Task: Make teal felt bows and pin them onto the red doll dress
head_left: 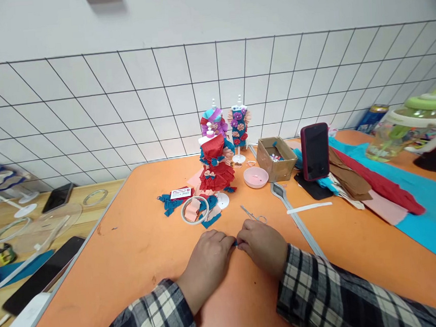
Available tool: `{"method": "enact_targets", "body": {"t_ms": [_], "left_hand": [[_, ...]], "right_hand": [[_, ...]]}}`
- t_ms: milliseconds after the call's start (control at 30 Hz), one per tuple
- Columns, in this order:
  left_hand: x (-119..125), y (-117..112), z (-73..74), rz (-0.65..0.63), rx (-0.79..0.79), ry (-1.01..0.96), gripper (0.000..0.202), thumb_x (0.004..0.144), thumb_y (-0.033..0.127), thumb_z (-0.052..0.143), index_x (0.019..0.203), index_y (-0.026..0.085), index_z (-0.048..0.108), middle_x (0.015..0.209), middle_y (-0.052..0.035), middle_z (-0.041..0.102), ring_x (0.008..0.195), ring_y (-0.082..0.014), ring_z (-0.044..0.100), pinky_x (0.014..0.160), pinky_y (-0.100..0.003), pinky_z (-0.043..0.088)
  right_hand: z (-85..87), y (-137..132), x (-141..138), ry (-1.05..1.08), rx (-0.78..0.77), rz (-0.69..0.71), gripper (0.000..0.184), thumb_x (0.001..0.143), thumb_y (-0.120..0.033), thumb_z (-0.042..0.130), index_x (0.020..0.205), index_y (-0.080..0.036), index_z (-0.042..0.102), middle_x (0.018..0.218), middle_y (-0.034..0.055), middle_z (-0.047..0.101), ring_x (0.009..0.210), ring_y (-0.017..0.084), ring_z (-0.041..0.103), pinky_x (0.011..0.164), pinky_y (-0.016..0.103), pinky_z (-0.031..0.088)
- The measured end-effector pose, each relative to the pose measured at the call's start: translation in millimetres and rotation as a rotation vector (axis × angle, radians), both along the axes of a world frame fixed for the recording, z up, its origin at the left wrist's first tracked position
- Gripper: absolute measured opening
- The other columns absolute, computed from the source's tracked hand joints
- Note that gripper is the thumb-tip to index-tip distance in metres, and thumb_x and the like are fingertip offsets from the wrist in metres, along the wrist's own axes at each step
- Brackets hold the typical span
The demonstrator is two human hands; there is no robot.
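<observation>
My left hand [213, 255] and my right hand [261, 243] meet low over the orange table, fingertips almost touching. Between them shows a tiny bit of a blue paper piece [235, 243], pinched from both sides; my fingers hide most of it. Just beyond my right hand lie small scissors [253, 215]. Past my left hand a roll of tape [185, 217] rests on blue and pink crepe paper scraps [209, 218]. Behind these stands a small dress form [215, 156] in a red ruffled paper dress with blue bows.
Two more dressed forms stand behind, one with purple flowers [238, 116]. To the right are a pink bowl [256, 177], a cardboard box [276, 159], an upright phone [315, 152], coloured paper sheets [380, 180] and a lidded jug [402, 132]. A wooden table [101, 183] adjoins at left.
</observation>
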State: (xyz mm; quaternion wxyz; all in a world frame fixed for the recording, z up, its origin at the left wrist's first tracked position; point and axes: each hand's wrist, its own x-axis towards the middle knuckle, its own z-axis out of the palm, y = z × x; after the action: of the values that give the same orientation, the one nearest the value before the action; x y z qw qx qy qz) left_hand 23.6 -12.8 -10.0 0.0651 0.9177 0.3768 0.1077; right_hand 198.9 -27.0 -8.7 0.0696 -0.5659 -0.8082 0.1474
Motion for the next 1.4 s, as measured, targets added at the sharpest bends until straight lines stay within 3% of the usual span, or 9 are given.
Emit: {"method": "enact_targets", "body": {"t_ms": [200,333,467,600,800,1133,1400], "left_hand": [[3.0,0.6,5.2,0.011,0.004,0.022,0.021,0.091,0.02,0.05,0.085,0.019,0.07,0.076,-0.005,0.065,0.076,-0.0199,0.058,0.071,-0.033,0.042],[2.0,-1.9,8.0,0.011,0.002,0.006,0.022,0.091,0.021,0.049,0.083,0.019,0.069,0.077,-0.0052,0.064,0.077,-0.0203,0.056,0.072,-0.035,0.042],[-2.2,-6.2,13.0,0.036,-0.026,-0.131,0.019,0.087,0.027,0.054,0.1,0.02,0.066,0.096,-0.0073,0.061,0.092,-0.0222,0.055,0.082,-0.037,0.043],[-4.6,-8.2,17.3,0.057,0.049,-0.185,0.02,0.084,0.03,0.059,0.101,0.023,0.067,0.114,-0.0083,0.058,0.118,-0.0288,0.044,0.101,-0.051,0.028],[-2.2,-9.5,18.5,0.079,0.096,-0.152,0.013,0.084,0.026,0.058,0.09,0.024,0.07,0.118,-0.0073,0.059,0.125,-0.0314,0.038,0.102,-0.058,0.017],[-3.0,-7.9,19.7,0.083,0.057,-0.158,0.012,0.08,0.019,0.058,0.08,0.024,0.069,0.11,-0.0047,0.061,0.116,-0.0285,0.045,0.1,-0.056,0.022],[-5.7,-2.4,14.4,0.037,-0.05,-0.29,0.011,0.076,0.01,0.059,0.073,0.019,0.065,0.099,-0.0056,0.059,0.099,-0.0216,0.054,0.09,-0.039,0.043]], "right_hand": [[-1.8,-1.3,-0.4,-0.033,-0.015,-0.007,0.018,0.092,-0.028,0.049,0.098,-0.023,0.065,0.09,0.0036,0.063,0.086,0.018,0.058,0.071,0.027,0.038],[2.2,-1.2,0.1,-0.072,0.022,0.022,0.023,0.094,-0.029,0.046,0.093,-0.024,0.068,0.092,0.0038,0.063,0.09,0.018,0.057,0.072,0.027,0.038],[6.0,-2.6,0.5,-0.097,0.102,0.038,0.024,0.093,-0.028,0.046,0.09,-0.023,0.069,0.089,0.0042,0.063,0.089,0.018,0.056,0.071,0.026,0.038],[5.8,-6.6,-1.5,-0.108,0.155,0.055,0.025,0.095,-0.029,0.043,0.091,-0.023,0.067,0.09,0.0044,0.062,0.086,0.017,0.056,0.066,0.026,0.037],[6.3,-10.5,-5.0,-0.135,0.164,0.075,0.027,0.096,-0.028,0.04,0.09,-0.022,0.066,0.091,0.0051,0.062,0.085,0.018,0.056,0.063,0.027,0.037],[7.9,-12.3,-5.0,-0.12,0.17,0.083,0.026,0.096,-0.028,0.04,0.09,-0.022,0.065,0.089,0.0043,0.063,0.084,0.017,0.056,0.062,0.026,0.037],[9.7,-9.8,-2.8,-0.027,0.135,0.113,0.028,0.095,-0.03,0.042,0.092,-0.024,0.069,0.091,0.004,0.065,0.086,0.017,0.057,0.069,0.026,0.039]]}}
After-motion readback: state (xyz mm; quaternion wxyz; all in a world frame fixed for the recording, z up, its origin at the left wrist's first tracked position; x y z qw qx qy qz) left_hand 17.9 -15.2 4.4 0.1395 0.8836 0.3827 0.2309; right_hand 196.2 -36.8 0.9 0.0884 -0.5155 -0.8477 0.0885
